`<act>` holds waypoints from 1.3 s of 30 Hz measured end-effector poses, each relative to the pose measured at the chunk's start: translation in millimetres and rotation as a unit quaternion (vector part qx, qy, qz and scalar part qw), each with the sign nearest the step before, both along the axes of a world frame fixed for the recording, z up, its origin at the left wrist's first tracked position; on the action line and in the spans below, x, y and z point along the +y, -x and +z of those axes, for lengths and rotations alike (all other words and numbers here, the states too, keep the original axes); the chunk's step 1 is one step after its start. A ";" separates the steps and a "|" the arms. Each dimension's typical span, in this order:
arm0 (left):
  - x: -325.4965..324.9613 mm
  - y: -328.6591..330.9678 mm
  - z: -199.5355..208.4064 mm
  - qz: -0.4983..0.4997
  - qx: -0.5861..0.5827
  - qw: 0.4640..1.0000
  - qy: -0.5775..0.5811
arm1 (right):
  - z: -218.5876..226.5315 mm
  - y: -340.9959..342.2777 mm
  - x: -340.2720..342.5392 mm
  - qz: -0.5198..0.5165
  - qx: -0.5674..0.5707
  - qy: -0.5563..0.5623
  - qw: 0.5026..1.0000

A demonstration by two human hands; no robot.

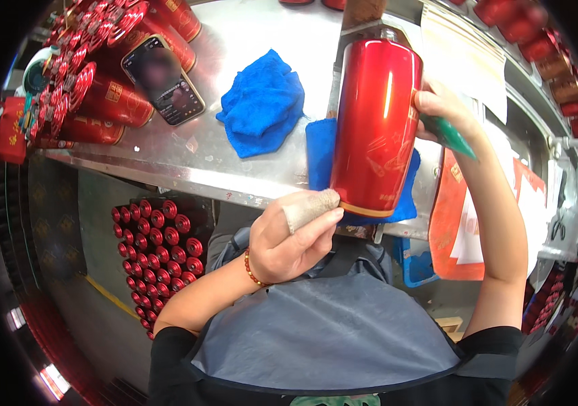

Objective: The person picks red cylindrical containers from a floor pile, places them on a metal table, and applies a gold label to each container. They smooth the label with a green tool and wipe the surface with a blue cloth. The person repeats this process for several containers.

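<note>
A glossy red bottle-shaped container [377, 122] with faint gold drawings and a gold band at its bottom rim is held tilted over the table's front edge. My left hand [296, 237], with a beige cloth wrap [309, 210] on a finger, pinches the bottom rim. My right hand [448, 108] grips the container's right side, its thumb on the surface and other fingers partly hidden behind. A green pointed cone [450, 137] is tucked in that same hand, tip toward the wrist. Under the container lies a blue cloth [321, 152].
A crumpled blue cloth [262, 105] and a phone [162, 80] lie on the metal table [187, 159]. Red containers [116, 101] crowd the left end. Below stand several red-capped pieces [160, 237]. Red and white papers [461, 223] hang over the right edge, near scissors [558, 227].
</note>
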State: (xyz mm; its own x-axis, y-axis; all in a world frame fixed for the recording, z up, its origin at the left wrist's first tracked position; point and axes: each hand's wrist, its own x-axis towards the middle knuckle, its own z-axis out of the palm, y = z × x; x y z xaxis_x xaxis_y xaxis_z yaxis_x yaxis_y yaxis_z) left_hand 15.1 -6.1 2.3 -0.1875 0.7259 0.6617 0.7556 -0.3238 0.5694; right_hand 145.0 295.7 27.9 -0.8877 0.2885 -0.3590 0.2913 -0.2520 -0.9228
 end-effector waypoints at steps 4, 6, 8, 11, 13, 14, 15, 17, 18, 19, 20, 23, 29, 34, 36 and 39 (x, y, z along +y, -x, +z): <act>3.2 5.5 10.7 -0.032 0.065 0.997 -0.010 | 49.0 18.3 -34.8 -0.076 -0.119 -0.213 0.967; 7.9 3.5 20.5 -0.054 0.131 0.989 -0.040 | 57.7 26.5 -39.8 -0.043 -0.119 -0.225 0.966; 9.4 -2.5 19.2 -0.062 0.195 0.977 -0.058 | 55.6 24.1 -37.1 -0.023 -0.081 -0.172 0.981; 38.3 -26.9 10.6 -0.043 0.280 0.956 -0.080 | 29.7 -9.6 7.9 -0.003 -0.068 -0.039 0.997; 65.5 -40.1 18.0 -0.071 0.276 0.954 -0.088 | 11.0 -7.0 26.4 0.004 -0.065 -0.034 0.997; 69.2 -45.7 21.9 -0.092 0.228 0.966 -0.079 | 6.4 0.1 27.5 0.013 -0.064 -0.036 0.997; 71.6 -44.6 22.1 -0.103 0.202 0.971 -0.078 | 3.3 14.5 23.8 0.033 -0.066 -0.042 0.996; 74.0 -46.7 22.7 -0.036 0.118 0.975 -0.186 | -0.2 36.5 7.2 0.064 -0.067 -0.058 0.994; 76.7 -47.6 26.1 -0.025 0.032 0.972 -0.229 | -1.0 43.1 -1.1 0.070 -0.066 -0.065 0.993; 80.0 -42.9 30.8 -0.006 0.017 0.979 -0.204 | -1.8 45.8 0.4 0.076 -0.068 -0.066 0.993; 79.0 -39.4 33.5 0.033 -0.040 0.985 -0.167 | -6.2 52.2 -1.8 0.086 -0.066 -0.063 0.992; 66.3 -20.0 45.4 0.112 -0.210 0.966 -0.103 | -3.3 73.7 -20.6 0.118 -0.066 -0.071 0.988; 19.4 9.3 75.9 0.053 -0.461 0.886 0.008 | 3.1 98.0 -65.7 0.169 -0.063 -0.070 0.981; 16.6 17.6 54.8 0.081 -0.441 0.894 -0.020 | 15.3 117.7 -109.2 0.218 -0.064 -0.078 0.971; 9.9 23.3 52.0 0.079 -0.438 0.895 -0.023 | 24.3 127.5 -131.0 0.244 -0.063 -0.085 0.964; -19.8 38.7 61.0 0.067 -0.433 0.898 -0.040 | 39.3 142.5 -164.5 0.284 -0.058 -0.091 0.953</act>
